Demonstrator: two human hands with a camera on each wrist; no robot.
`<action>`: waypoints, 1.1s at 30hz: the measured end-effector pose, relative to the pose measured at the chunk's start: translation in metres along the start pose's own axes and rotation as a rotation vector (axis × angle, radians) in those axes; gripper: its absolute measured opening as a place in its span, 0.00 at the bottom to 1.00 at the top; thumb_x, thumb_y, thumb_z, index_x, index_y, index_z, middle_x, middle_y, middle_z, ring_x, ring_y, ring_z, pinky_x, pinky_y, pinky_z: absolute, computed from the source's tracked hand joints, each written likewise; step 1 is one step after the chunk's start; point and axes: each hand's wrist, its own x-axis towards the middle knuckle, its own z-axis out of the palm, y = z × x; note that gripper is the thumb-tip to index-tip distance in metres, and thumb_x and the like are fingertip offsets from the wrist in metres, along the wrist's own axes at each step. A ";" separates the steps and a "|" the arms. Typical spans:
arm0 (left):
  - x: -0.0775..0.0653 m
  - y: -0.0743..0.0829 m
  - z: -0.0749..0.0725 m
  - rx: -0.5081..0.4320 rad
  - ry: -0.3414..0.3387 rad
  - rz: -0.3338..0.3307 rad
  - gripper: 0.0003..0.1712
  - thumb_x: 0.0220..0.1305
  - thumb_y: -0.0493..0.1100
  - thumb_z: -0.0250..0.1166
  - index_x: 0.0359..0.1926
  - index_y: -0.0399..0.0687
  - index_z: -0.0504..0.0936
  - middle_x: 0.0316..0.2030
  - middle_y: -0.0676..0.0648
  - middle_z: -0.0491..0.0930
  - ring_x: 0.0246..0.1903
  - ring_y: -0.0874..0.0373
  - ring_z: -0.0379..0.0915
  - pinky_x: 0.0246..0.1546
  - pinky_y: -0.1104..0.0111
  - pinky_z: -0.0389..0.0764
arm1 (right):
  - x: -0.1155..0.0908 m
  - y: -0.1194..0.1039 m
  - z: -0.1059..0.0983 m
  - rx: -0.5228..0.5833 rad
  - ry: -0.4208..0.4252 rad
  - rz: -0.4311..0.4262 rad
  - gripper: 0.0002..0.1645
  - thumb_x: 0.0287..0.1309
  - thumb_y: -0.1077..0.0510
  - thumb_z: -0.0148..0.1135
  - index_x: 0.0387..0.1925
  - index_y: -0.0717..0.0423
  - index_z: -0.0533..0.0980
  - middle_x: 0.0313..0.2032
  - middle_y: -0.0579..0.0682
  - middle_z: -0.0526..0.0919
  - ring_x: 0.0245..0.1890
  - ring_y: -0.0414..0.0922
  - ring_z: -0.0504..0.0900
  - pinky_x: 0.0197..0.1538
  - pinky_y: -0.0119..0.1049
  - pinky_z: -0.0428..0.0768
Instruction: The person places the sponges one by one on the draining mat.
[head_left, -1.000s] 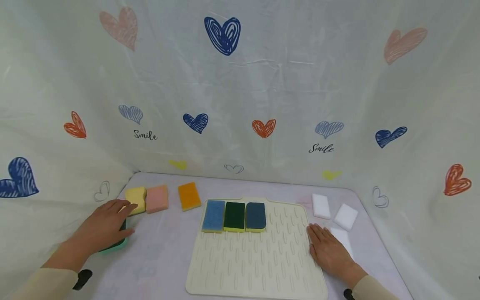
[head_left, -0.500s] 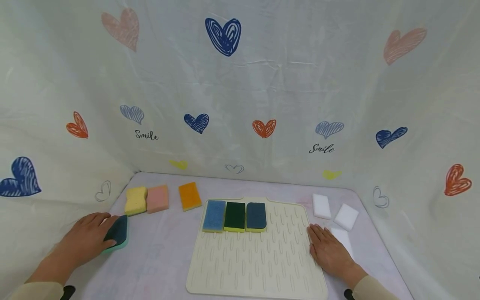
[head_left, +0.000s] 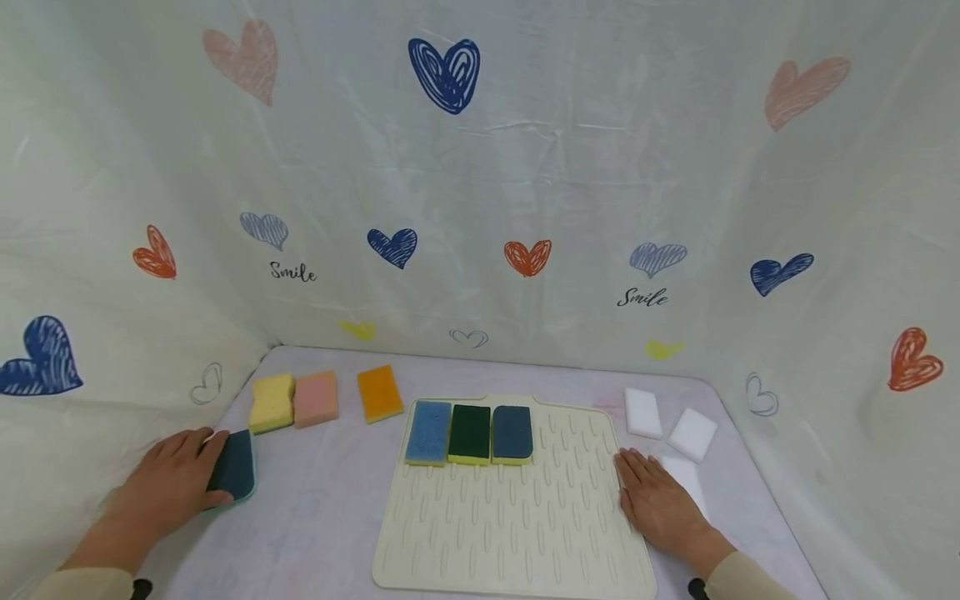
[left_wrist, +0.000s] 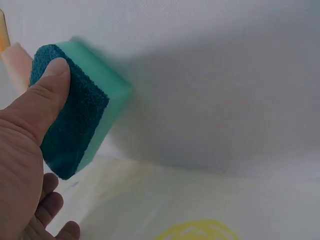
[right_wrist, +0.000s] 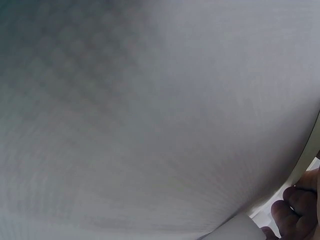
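At the left side of the table my left hand (head_left: pixel 167 482) holds a teal sponge (head_left: pixel 236 467). In the left wrist view the thumb presses on the dark scouring face of this sponge (left_wrist: pixel 82 120), and several fingertips show below it. My right hand (head_left: pixel 660 502) rests flat on the right edge of a cream ridged mat (head_left: pixel 517 525), its fingers fairly straight. Three scouring sponges stand side by side along the mat's upper left: a light blue one (head_left: pixel 428 432), a dark green one (head_left: pixel 469 432) and a dark blue one (head_left: pixel 512 431).
Behind the left hand lie a yellow sponge (head_left: pixel 272 402), a pink sponge (head_left: pixel 316 397) and an orange sponge (head_left: pixel 380 392). Right of the mat are white sponge blocks (head_left: pixel 642 412), one partly behind the right hand. A heart-printed curtain (head_left: pixel 480 167) surrounds the table.
My left hand has drawn back left and toward me from above the teal sponge and now grips its left side; the sponge tipped slightly, then levelled. My right hand stays put.
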 end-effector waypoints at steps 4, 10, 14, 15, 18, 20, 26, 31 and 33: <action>0.001 0.003 0.001 0.008 -0.008 -0.007 0.60 0.44 0.63 0.84 0.66 0.23 0.72 0.60 0.22 0.73 0.58 0.26 0.69 0.63 0.31 0.71 | -0.001 0.001 0.001 -0.002 -0.001 0.004 0.31 0.73 0.55 0.59 0.69 0.70 0.72 0.70 0.66 0.75 0.71 0.63 0.75 0.73 0.60 0.71; 0.002 0.008 0.006 -0.032 -0.040 -0.032 0.66 0.43 0.64 0.85 0.67 0.20 0.68 0.60 0.19 0.71 0.59 0.23 0.67 0.64 0.30 0.69 | -0.002 0.002 0.002 -0.003 -0.017 0.019 0.31 0.75 0.54 0.57 0.70 0.70 0.72 0.71 0.66 0.74 0.72 0.62 0.73 0.75 0.60 0.70; 0.001 0.011 0.010 -0.052 -0.033 -0.031 0.71 0.38 0.64 0.87 0.68 0.18 0.64 0.62 0.18 0.68 0.60 0.22 0.65 0.65 0.29 0.68 | -0.003 0.002 0.003 0.000 -0.019 0.022 0.31 0.74 0.54 0.58 0.70 0.70 0.72 0.71 0.66 0.74 0.72 0.62 0.74 0.75 0.60 0.70; 0.000 0.011 0.011 -0.056 -0.030 -0.030 0.72 0.37 0.64 0.87 0.69 0.18 0.63 0.62 0.17 0.67 0.60 0.22 0.65 0.65 0.29 0.68 | -0.003 0.002 0.003 0.002 -0.016 0.020 0.31 0.74 0.54 0.59 0.70 0.70 0.72 0.71 0.66 0.75 0.72 0.63 0.74 0.74 0.60 0.70; -0.002 0.011 0.016 -0.054 -0.025 -0.022 0.74 0.35 0.63 0.88 0.69 0.17 0.61 0.63 0.17 0.66 0.61 0.22 0.64 0.65 0.30 0.67 | -0.003 0.001 0.002 0.002 -0.015 0.016 0.32 0.73 0.54 0.59 0.70 0.70 0.72 0.70 0.66 0.75 0.72 0.63 0.74 0.74 0.60 0.71; -0.004 0.010 0.018 -0.048 -0.022 -0.021 0.75 0.35 0.62 0.88 0.70 0.17 0.60 0.63 0.16 0.65 0.61 0.22 0.63 0.66 0.30 0.67 | -0.002 0.001 0.002 -0.003 -0.017 0.015 0.32 0.74 0.54 0.59 0.70 0.70 0.72 0.71 0.65 0.75 0.72 0.62 0.74 0.74 0.60 0.71; -0.006 0.011 0.019 -0.058 0.038 -0.015 0.73 0.37 0.58 0.89 0.69 0.15 0.58 0.63 0.15 0.66 0.61 0.22 0.63 0.65 0.30 0.67 | -0.002 0.002 0.003 -0.016 -0.032 0.019 0.32 0.75 0.53 0.58 0.71 0.69 0.71 0.72 0.65 0.74 0.73 0.62 0.73 0.75 0.59 0.70; -0.007 0.018 0.016 -0.072 0.161 0.011 0.71 0.33 0.54 0.90 0.67 0.17 0.60 0.61 0.16 0.68 0.59 0.23 0.65 0.64 0.31 0.69 | -0.002 0.002 0.003 -0.018 -0.042 0.018 0.32 0.75 0.53 0.57 0.71 0.70 0.71 0.72 0.65 0.73 0.73 0.62 0.72 0.75 0.59 0.70; -0.005 0.021 0.015 -0.072 0.214 0.024 0.70 0.31 0.54 0.90 0.66 0.17 0.61 0.59 0.16 0.69 0.58 0.24 0.66 0.62 0.32 0.71 | -0.001 0.002 0.003 -0.016 -0.045 0.018 0.32 0.75 0.53 0.57 0.71 0.70 0.71 0.72 0.65 0.73 0.74 0.62 0.72 0.75 0.59 0.70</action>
